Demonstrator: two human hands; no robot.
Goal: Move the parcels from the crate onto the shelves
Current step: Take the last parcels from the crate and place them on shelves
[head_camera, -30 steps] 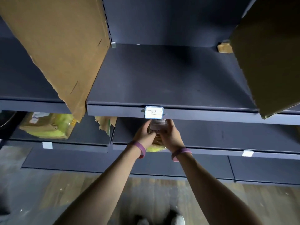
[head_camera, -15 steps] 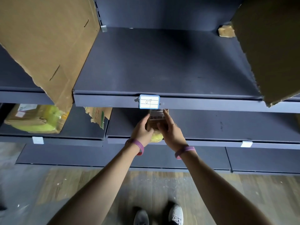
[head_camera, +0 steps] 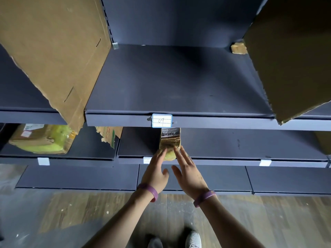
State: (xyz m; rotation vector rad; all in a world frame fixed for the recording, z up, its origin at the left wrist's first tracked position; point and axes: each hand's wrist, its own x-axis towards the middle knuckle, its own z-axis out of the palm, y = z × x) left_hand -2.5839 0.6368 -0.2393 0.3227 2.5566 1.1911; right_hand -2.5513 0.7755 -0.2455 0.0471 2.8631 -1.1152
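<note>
Left hand [head_camera: 155, 170] and right hand [head_camera: 188, 173] both splayed, gripping nothing, just at the taped cardboard parcel [head_camera: 170, 140] mid-frame; I'd push it squarely back past the shelf lip [head_camera: 232, 160]

Both arms stretched forward, left hand [head_camera: 156, 173] and right hand [head_camera: 190, 173] side by side, fingers straight, purple wristbands

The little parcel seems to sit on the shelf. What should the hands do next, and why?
Probably draw both hands back toward the body. The small parcel lies on the lower shelf, and the left hand and right hand have straight fingers at its near end, gripping nothing, so it looks placed.
</note>
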